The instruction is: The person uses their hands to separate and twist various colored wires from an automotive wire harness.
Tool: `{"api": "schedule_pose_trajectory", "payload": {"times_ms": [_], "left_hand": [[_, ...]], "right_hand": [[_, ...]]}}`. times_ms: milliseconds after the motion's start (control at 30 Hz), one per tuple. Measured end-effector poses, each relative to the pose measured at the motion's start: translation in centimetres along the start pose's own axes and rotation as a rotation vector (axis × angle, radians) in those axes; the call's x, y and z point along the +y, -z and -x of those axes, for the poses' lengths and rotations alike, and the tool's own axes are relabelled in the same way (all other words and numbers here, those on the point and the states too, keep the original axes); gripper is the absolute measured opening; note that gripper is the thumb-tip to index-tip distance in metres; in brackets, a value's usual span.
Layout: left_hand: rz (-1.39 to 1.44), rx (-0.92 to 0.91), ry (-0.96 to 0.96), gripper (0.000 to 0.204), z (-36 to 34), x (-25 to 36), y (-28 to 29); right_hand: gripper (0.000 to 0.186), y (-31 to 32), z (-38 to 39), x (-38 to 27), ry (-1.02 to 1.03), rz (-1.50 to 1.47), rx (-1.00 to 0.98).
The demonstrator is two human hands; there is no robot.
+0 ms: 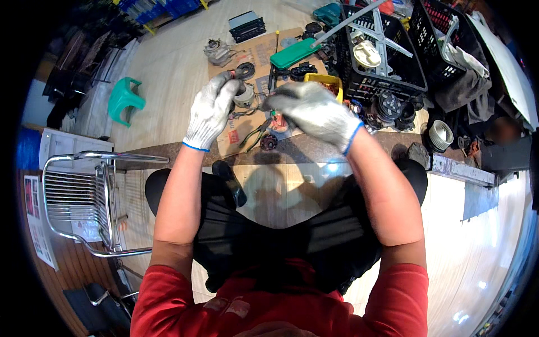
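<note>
Partway at best imo, the pale round part point(245, 98) sits loose on the cardboard point(225, 147) beside the left hand point(213, 106), and I can't tell if its or the right hand's point(315, 112) fingers are clamped on anything.

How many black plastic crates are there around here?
2: the left crate stands right of the yellow container; the right crate is beside it, farther right. Others may be hidden.

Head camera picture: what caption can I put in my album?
Gloved left hand and right hand over cardboard strewn with machine parts, a green stool off to the left.
</note>
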State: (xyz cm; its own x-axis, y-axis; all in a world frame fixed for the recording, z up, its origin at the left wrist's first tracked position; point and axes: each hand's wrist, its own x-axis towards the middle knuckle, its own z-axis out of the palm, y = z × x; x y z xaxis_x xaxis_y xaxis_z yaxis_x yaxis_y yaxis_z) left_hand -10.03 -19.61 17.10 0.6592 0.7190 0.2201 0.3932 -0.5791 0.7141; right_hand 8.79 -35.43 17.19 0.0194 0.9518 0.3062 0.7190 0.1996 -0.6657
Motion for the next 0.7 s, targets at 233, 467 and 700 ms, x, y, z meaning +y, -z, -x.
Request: {"api": "schedule_pose_trajectory", "payload": {"times_ms": [233, 467, 700], "left_hand": [[0.456, -0.377, 0.074, 0.035, 0.5, 0.7, 1.6], [1.752, -0.036, 0.176, 0.033, -1.1, -1.5, 5.2], [1.687, 0.524, 0.271, 0.032, -3.2, -5.0, 9.6]], "right_hand": [[0.038, 6.2, 2.0, 2.2, -0.3, 0.234, 0.171], [0.035, 5.3, 3.1, 6.5, -0.302, 0.291, -0.046], [0.033, 3.1, 4.9, 11.0, -0.558, 0.286, -0.076]]}}
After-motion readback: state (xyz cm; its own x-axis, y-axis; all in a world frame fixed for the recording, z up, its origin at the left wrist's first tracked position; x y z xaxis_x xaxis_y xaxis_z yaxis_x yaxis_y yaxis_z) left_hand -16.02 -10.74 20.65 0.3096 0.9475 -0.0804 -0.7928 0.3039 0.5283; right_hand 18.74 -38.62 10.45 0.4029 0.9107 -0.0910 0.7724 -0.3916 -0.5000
